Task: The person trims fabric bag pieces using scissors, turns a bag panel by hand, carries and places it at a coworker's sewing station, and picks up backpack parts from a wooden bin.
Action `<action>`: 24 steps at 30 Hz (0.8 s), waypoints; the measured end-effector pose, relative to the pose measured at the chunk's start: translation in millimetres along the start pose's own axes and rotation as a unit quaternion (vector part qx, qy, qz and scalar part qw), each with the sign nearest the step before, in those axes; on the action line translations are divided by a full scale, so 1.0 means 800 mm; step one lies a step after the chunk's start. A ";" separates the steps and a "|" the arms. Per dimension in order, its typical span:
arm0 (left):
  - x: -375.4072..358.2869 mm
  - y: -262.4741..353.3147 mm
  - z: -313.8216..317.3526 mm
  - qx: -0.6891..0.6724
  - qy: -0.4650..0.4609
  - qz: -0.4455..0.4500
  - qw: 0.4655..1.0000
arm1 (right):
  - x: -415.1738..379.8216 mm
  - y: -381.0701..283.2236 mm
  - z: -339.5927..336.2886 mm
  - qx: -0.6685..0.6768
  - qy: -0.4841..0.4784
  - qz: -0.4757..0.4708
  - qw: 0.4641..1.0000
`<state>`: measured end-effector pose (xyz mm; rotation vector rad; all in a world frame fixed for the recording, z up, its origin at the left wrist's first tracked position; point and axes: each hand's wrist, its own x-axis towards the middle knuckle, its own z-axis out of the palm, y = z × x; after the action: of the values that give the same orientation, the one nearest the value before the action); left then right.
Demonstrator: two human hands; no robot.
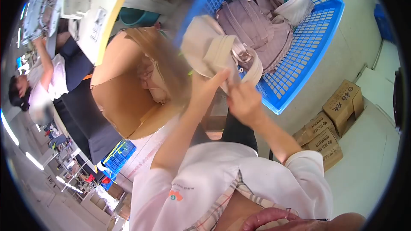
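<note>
Beige cloth makes up the bag [219, 50], held up in 2 hands between the open box [122, 98] and the blue basket [317, 60], overlapping the basket's near side in view; whether it touches the rim I cannot tell. The step in hand looks like handling or arranging the bag and its looped strap [255, 70]. The next move, I judge, calls for a steady left hold while the right frees or guides the strap, so it doesn't snag on the rim.

Both forearms reach forward from the chest and converge, elbows bent. The left hand [204, 86] comes up along the bag's lower edge, its fingers [222, 75] pressed in on the cloth. The right hand [246, 105] sits just beside it, fingers curled inward and seemingly pinching the cloth near the strap's base; blur hides the exact contact.

Mauve bags [257, 25] lie in the basket, with a pale piece [296, 9] on top. To the left, past the box, a co-worker [53, 75] reaches toward a machine [45, 17]. 3 cartons [344, 100] stand beyond the right arm.
</note>
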<state>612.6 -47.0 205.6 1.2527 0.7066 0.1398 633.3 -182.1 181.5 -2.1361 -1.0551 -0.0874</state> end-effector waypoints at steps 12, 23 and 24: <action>-0.106 0.216 0.024 0.001 -0.331 -0.090 0.939 | 0.021 -0.102 -0.235 0.097 0.214 0.034 0.971; -0.132 0.300 -0.002 -0.010 -0.550 -0.009 0.835 | 0.046 -0.175 -0.339 0.075 0.062 0.128 0.987; -0.127 0.306 -0.005 0.021 -0.569 0.032 0.822 | 0.044 -0.184 -0.338 0.061 0.073 0.148 0.984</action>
<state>598.2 -9.2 467.9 1.1510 -0.3840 -0.5530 619.0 -275.7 476.1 -2.1149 -0.6330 -0.0362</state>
